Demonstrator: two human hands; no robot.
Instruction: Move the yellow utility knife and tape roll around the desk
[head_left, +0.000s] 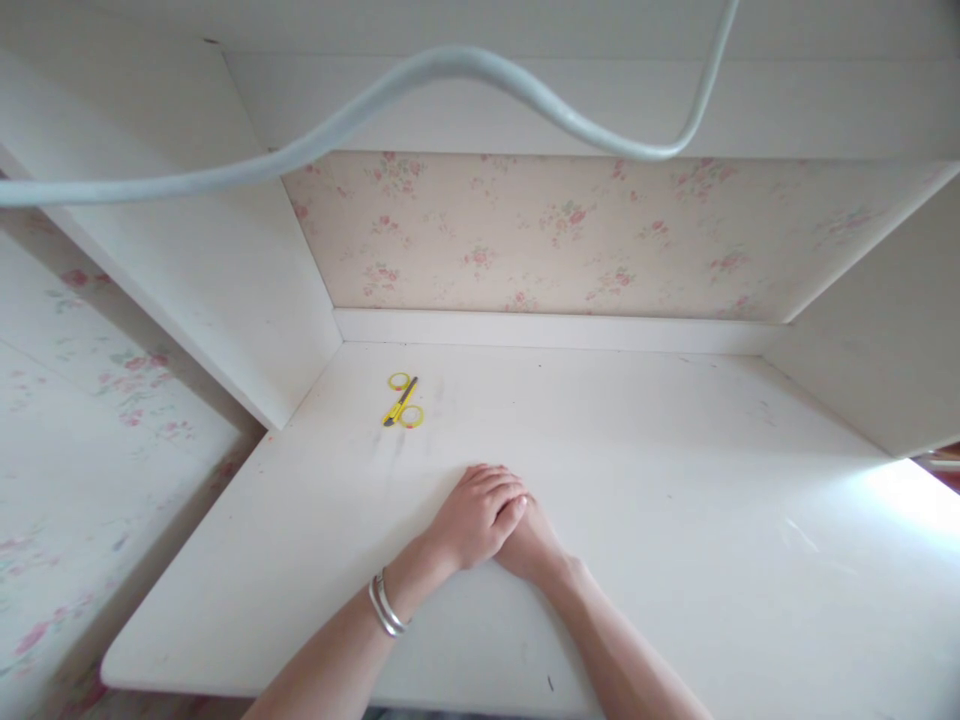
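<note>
My left hand (481, 510) lies across the top of my right hand (527, 545), its fingers wrapped over the back of it. Both rest on the white tabletop (637, 480). Most of my right hand's fingers are hidden underneath. Two silver bangles (385, 604) circle my left wrist. Beyond the hands and to the left, apart from them, is a yellow utility knife with a dark strip (400, 403). Beside it lie two small yellow-rimmed rings, perhaps tape rolls: one ring (390, 381) at its upper left, the other ring (421, 416) at its lower right.
A pale cable (465, 62) hangs across the top of the view. White panels stand at the left (187, 250) and right (877, 330) of the desk. Floral wallpaper (525, 230) covers the back, and bright light falls at the right edge.
</note>
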